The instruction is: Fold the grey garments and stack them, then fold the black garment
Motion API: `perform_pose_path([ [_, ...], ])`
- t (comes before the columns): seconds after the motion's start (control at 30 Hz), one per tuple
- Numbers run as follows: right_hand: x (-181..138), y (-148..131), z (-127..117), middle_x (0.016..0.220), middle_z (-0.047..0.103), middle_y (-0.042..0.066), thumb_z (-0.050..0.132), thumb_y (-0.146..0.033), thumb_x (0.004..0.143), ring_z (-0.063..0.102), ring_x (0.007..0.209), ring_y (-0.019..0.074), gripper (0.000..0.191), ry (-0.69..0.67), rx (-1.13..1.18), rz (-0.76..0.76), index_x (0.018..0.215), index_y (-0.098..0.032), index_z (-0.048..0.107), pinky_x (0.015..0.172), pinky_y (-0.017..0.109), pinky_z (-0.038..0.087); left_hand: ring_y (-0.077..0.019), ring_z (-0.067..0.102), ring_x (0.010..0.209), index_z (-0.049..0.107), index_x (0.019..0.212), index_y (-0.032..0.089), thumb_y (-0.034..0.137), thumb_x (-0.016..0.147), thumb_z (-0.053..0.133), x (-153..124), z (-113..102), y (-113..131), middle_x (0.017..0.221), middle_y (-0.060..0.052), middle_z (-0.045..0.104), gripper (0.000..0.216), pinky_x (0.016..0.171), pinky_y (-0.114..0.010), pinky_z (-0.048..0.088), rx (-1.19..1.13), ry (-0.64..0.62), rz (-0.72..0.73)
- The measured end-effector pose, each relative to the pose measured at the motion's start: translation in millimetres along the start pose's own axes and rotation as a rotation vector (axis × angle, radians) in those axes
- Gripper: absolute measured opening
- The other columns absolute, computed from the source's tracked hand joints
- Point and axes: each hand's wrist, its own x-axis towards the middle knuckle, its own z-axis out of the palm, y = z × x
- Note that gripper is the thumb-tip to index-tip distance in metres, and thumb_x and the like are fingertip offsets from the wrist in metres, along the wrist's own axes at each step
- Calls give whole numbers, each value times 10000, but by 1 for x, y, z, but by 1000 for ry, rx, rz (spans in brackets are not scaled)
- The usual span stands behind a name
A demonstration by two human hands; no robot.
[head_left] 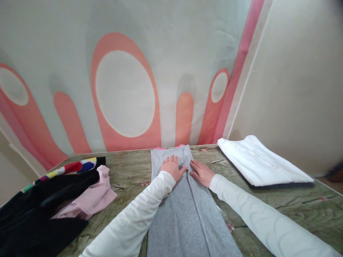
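A grey garment with pink trim at its far end lies lengthwise along the middle of the table, folded into a long narrow strip. My left hand rests flat on its upper part, fingers stretched out, over a small dark print that is partly hidden. My right hand lies at the garment's right edge with its fingers extended, palm down. A long crease runs down the cloth toward me from between the hands. Neither hand grips anything.
On the left lies a loose heap of black clothing with a multicoloured band, and a pink garment. A neat stack of folded white clothes sits at the right. The wood-patterned table meets a patterned backdrop behind.
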Motion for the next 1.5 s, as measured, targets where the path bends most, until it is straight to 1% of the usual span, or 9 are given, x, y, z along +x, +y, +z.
perform_pose_path([
  [0.23,-8,-2,2,1417,205,132,222,-548,844,164,1298,253,681,-52,-69,78,1346,-91,275,1038,404,157,-203,562,804,590,791,157,371,735,519,13,11,-23,844,-71,598,232,724,-288,414,-106,-35,-19],
  [0.47,-7,-4,0,1414,217,136,209,-572,833,185,1288,259,704,-73,-87,70,1354,-101,254,1022,403,166,-123,476,572,505,636,162,293,665,524,25,-1,-49,563,31,482,135,551,-225,361,-305,193,-322],
  [0.6,-6,-5,-6,1345,341,148,308,-543,822,303,1218,260,630,9,-104,36,1285,-119,373,979,390,232,-117,486,603,500,740,163,206,634,520,17,-3,-73,621,34,490,117,588,-226,394,-365,348,-437],
  [0.73,17,-3,-20,1088,543,125,385,-443,829,461,1026,242,392,36,-129,75,1035,-158,559,861,373,331,-156,509,905,435,1053,159,70,586,505,2,-1,-86,975,-51,518,481,788,-266,422,-382,415,-400],
  [0.87,53,-12,-32,889,596,109,421,-313,823,492,934,238,247,98,-168,114,786,-159,610,827,369,335,-173,474,1022,462,1107,200,8,580,470,-5,-1,-89,1065,-71,482,561,917,-292,375,-336,367,-366],
  [0.97,72,-33,-29,900,595,94,480,-357,785,506,912,208,249,142,-47,-17,835,-150,609,833,324,348,-180,493,1013,536,1032,195,23,605,474,-5,1,-94,1054,-75,504,465,920,-295,376,-306,304,-414],
  [1.1,85,-69,-13,924,590,85,559,-457,689,528,901,209,368,59,47,-136,885,-151,613,799,292,388,-173,531,954,612,833,189,60,619,500,-3,5,-101,942,-44,584,274,874,-258,388,-280,225,-391],
  [1.27,95,-93,-1,941,598,127,575,-380,662,569,848,228,314,6,-29,43,851,-133,616,730,296,421,-172,568,799,608,751,198,269,703,515,-5,-1,-101,806,-34,611,127,751,-258,414,-201,191,-443],
  [1.5,109,-89,4,805,657,137,543,-253,655,606,764,245,192,28,4,221,767,-136,645,622,299,418,-246,542,907,599,752,234,400,736,470,-10,-15,-96,886,-50,612,211,762,-374,382,-49,112,-534],
])
